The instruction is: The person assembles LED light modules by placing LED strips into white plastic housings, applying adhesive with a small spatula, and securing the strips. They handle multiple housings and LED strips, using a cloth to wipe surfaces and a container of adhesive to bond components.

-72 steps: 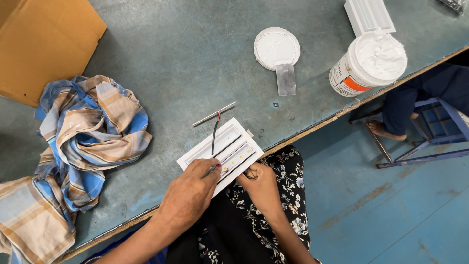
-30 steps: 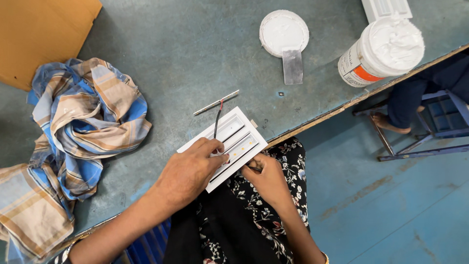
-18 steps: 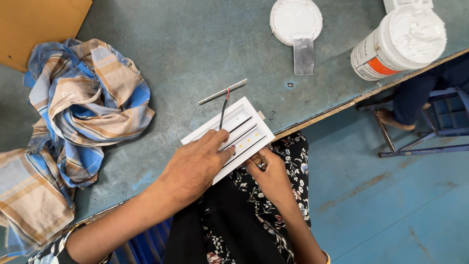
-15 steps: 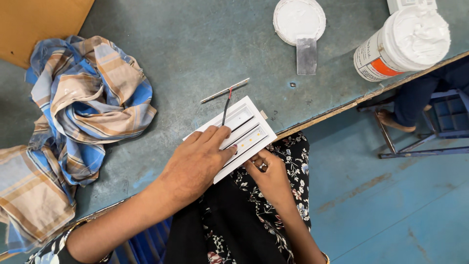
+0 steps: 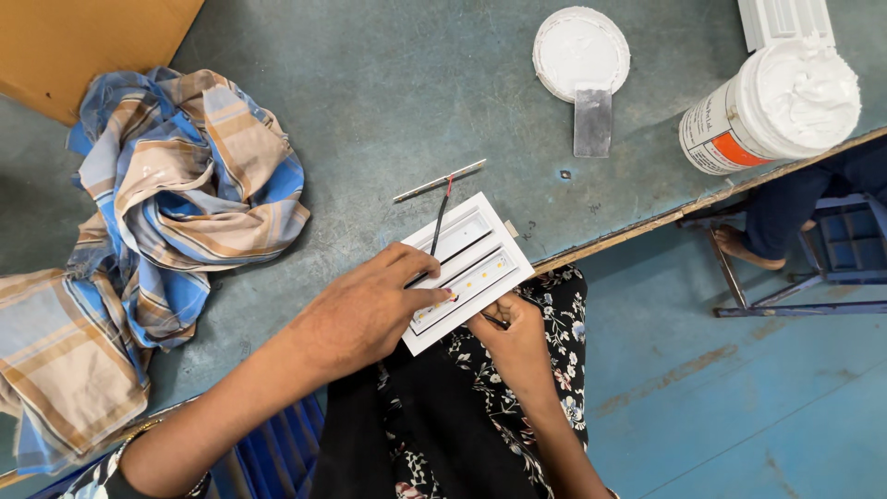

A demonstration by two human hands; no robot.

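Two hands steady a white slotted light fixture at the near edge of the table.

The right hand [image 5: 517,337], at about 5 o'clock of the fixture, has its fingers curled under the fixture's near edge, seemingly pinching it, though the grip is partly hidden. The left hand [image 5: 365,310], at 8 o'clock, lies flat with its fingers spread and pressing on the white light fixture [image 5: 467,268]: a rectangular frame with two long recessed channels, one showing a row of small yellowish dots, overhanging the table [image 5: 370,120] edge. A thin dark wire with a red tip [image 5: 440,217] runs out toward 12 o'clock, meeting a slim metal rod [image 5: 439,180]. Farther, at 9 o'clock, a plaid cloth [image 5: 176,212]; at 1 o'clock, a white lid [image 5: 580,48] and a tub of white paste [image 5: 771,106].
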